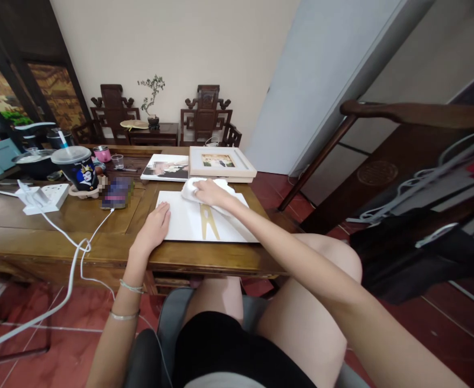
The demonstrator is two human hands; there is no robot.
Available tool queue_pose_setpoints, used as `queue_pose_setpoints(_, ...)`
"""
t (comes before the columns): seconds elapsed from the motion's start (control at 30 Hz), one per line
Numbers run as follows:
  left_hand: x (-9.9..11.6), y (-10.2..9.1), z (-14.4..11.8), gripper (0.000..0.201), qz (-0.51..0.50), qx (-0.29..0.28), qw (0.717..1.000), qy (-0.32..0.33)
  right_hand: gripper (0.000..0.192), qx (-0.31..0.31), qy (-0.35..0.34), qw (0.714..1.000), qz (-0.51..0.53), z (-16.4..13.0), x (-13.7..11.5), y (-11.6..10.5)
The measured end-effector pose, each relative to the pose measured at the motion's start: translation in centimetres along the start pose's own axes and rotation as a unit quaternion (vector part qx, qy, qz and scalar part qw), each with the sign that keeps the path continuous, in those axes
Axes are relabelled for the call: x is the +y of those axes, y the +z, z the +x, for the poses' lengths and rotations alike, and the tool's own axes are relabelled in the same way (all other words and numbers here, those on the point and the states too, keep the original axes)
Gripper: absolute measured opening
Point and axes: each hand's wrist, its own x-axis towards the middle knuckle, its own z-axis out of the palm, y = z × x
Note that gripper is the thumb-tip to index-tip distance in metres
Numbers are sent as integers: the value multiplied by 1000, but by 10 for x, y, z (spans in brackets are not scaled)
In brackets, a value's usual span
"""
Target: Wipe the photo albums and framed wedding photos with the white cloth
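A flat white panel lies on the wooden table, with a gold shape like two spread legs on its face. On the panel's left edge rests my left hand, fingers stretched out and nearly flat. My right hand is closed on a white cloth, pressed against the upper part of the panel. The cloth and my right forearm hide some of the panel's top and right side.
Behind the panel lie a photo print and a pale framed picture. To the left are a phone on a charging cable, a lidded cup and a power strip. A wooden chair back stands at right.
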Motion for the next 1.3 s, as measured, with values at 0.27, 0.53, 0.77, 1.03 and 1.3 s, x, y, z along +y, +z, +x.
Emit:
queue_pose_setpoints(0.27, 17, -11, -1, 65, -91, 78, 992, -33, 21, -46, -183, 982, 23, -52, -52, 20)
queue_pose_setpoints(0.53, 1, 2, 0, 50, 4, -3, 1000, 9, 18, -95, -146, 983, 65, -108, -30, -18)
queue_pose_setpoints(0.77, -6, 4, 1, 45, 40, -11, 999, 17, 18, -9, -28, 999, 26, -63, 22, -13)
queue_pose_setpoints(1.03, -5, 2, 2, 43, 41, -15, 999, 19, 17, -26, -33, 998, 43, -101, 2, -7)
queue_pose_setpoints(1.3, -3, 2, 1, 44, 43, -19, 999, 12, 16, -99, -71, 989, 80, -161, -18, -26)
